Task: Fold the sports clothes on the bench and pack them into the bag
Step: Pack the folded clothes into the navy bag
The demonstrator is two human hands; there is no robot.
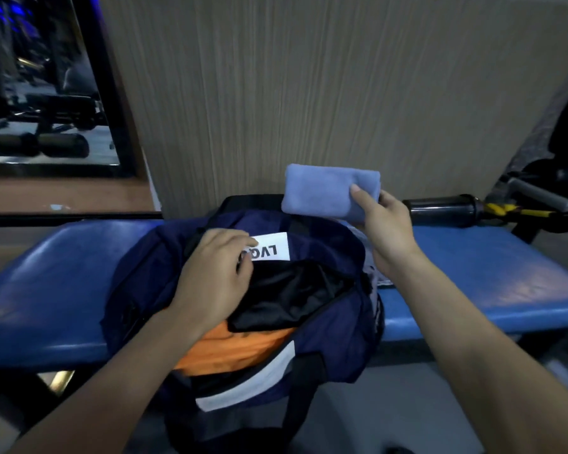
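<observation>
Over glossy bench (pixel 473 267), right hand (pixel 387 234) pinching plush folded towel (pixel 325 191)

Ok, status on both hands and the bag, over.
Left hand grips the bag rim, holding it open. Right hand holds folded blue cloth above it. Orange and black clothes inside. Nothing blocking.
</observation>
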